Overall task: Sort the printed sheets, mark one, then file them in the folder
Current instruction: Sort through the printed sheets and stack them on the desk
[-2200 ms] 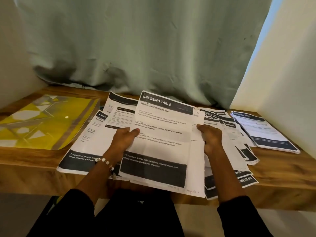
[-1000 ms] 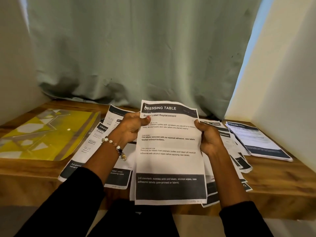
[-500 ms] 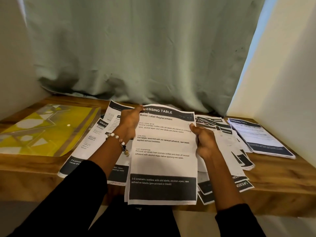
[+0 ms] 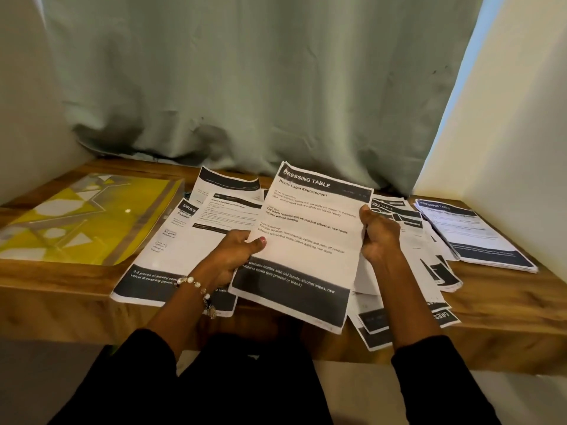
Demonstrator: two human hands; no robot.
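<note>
Both hands hold a printed sheet (image 4: 306,237) headed "Dressing Table, Bottle Label Replacement" above the desk's front edge. My left hand (image 4: 233,256) pinches its left edge, thumb on top. My right hand (image 4: 379,234) grips its right edge, with more sheets behind. A pile of printed sheets (image 4: 190,237) lies left of it. Another fanned spread of sheets (image 4: 414,256) lies under my right hand. A neat stack (image 4: 469,234) sits at the far right. The yellow translucent folder (image 4: 79,216) lies flat at the left.
The wooden desk (image 4: 506,299) fills an alcove between white walls. A green curtain (image 4: 260,87) hangs along the back. Several sheets overhang the desk's front edge.
My left hand slid from the sheet's top left corner down to the middle of its left edge. The sheet tilted clockwise and lowered toward the desk.
</note>
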